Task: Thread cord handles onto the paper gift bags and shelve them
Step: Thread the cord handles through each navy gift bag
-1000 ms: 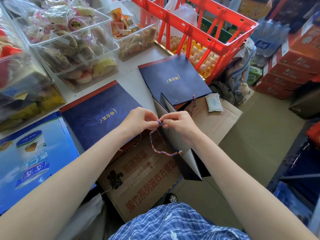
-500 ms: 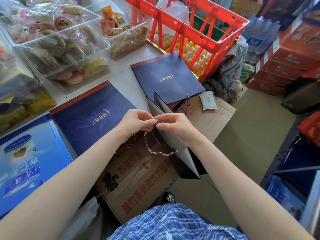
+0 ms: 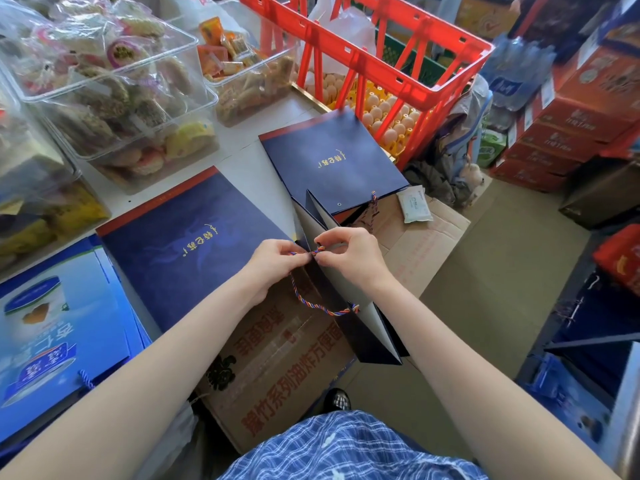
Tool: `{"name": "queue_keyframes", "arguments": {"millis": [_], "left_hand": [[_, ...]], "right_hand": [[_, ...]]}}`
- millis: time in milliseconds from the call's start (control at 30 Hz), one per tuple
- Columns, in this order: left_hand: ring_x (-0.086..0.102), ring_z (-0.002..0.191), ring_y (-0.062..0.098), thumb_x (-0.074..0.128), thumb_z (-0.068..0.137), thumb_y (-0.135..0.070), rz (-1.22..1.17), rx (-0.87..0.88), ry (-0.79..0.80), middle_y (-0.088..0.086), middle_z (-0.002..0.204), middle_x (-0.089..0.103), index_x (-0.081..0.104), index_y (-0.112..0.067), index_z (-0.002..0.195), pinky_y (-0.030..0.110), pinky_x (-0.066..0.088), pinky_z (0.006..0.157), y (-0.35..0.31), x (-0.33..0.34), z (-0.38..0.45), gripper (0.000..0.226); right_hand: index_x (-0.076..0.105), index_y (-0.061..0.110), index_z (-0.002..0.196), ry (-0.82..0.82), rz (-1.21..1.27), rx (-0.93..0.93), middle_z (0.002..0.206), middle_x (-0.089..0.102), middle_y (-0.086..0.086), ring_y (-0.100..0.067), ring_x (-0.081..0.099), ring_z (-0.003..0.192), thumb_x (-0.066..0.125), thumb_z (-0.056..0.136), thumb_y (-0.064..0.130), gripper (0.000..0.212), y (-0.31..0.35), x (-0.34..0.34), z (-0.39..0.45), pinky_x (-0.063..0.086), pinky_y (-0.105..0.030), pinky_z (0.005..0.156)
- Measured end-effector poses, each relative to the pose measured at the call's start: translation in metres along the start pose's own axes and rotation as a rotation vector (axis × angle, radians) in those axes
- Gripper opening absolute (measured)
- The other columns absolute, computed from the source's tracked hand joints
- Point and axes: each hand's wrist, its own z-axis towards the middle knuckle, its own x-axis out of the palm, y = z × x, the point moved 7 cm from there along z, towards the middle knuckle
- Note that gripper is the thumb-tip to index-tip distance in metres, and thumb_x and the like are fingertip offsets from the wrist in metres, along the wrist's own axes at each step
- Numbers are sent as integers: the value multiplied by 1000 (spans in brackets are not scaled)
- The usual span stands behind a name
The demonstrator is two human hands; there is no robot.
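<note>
Because the cord (image 3: 313,252) end must pass the navy bag (image 3: 349,306) panel's hole, left hand (image 3: 277,263) and right hand (image 3: 353,259) each pinch it there, steadying the upright bag

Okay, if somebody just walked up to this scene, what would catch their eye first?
Probably both hands, left hand and right hand, pinching a multicoloured cord at the top edge of a navy gift bag, centre frame. Behind it, the bright red crate stands over trays of eggs.
</note>
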Motion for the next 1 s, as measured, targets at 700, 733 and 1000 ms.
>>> {"name": "queue_keyframes", "arguments": {"millis": [700, 733, 1000], "left_hand": [[52, 49, -6, 65, 86, -18, -26, -18, -91, -8, 66, 61, 71, -12, 98, 7, 36, 42, 3, -17, -7, 15], [52, 46, -7, 63, 88, -18, -9, -8, -90, -10, 62, 60, 70, -13, 100, 7, 36, 42, 1, -17, -7, 15], [43, 114, 29, 69, 78, -33, 592, 235, -283, 8, 118, 50, 53, -18, 120, 37, 38, 94, -24, -12, -7, 47]], "right_hand": [[65, 11, 111, -92, -136, -166, 107, 58, -5, -12, 56, 85, 69, 79, 6, 33, 9, -38, -3, 42, -9, 73], [58, 15, 123, 12, -176, -101, 113, 52, -2, -13, 55, 89, 72, 78, 12, 47, 3, -35, -2, 41, -11, 75], [36, 26, 137, 142, -233, -52, 117, 48, -6, -22, 50, 86, 58, 79, 3, 66, 1, -6, -4, 42, -26, 84]]}}
